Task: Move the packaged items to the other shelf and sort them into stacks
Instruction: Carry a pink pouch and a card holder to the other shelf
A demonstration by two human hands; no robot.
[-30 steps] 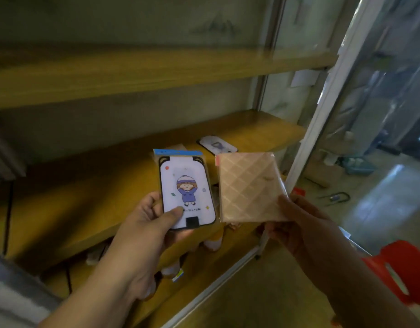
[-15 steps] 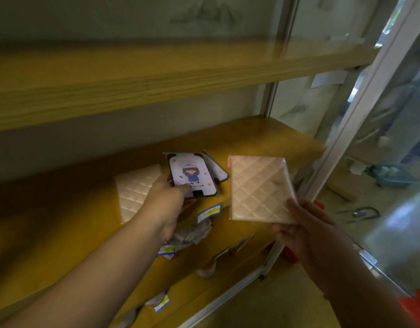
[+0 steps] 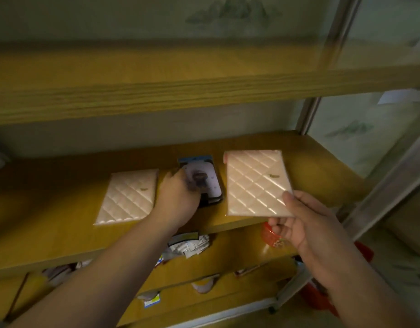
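Observation:
My left hand [image 3: 178,200] grips the cartoon-print packaged card [image 3: 207,181] and holds it down on the middle wooden shelf [image 3: 62,233], on top of another dark-edged pack. Left of it a pale quilted packet [image 3: 130,197] lies flat on the shelf. My right hand [image 3: 299,223] pinches the lower right corner of a second quilted packet [image 3: 256,183] and holds it in the air over the shelf's right part, tilted toward me.
An upper shelf [image 3: 180,91] overhangs the middle one. The lower shelves hold several loose small packets [image 3: 190,245] and a red item [image 3: 272,235]. A metal upright [image 3: 379,190] and glass panel bound the right side.
My left hand has pushed the cartoon card further in and down onto the pack on the shelf. My right hand has kept the quilted packet raised, and the view has closed in on the shelf.

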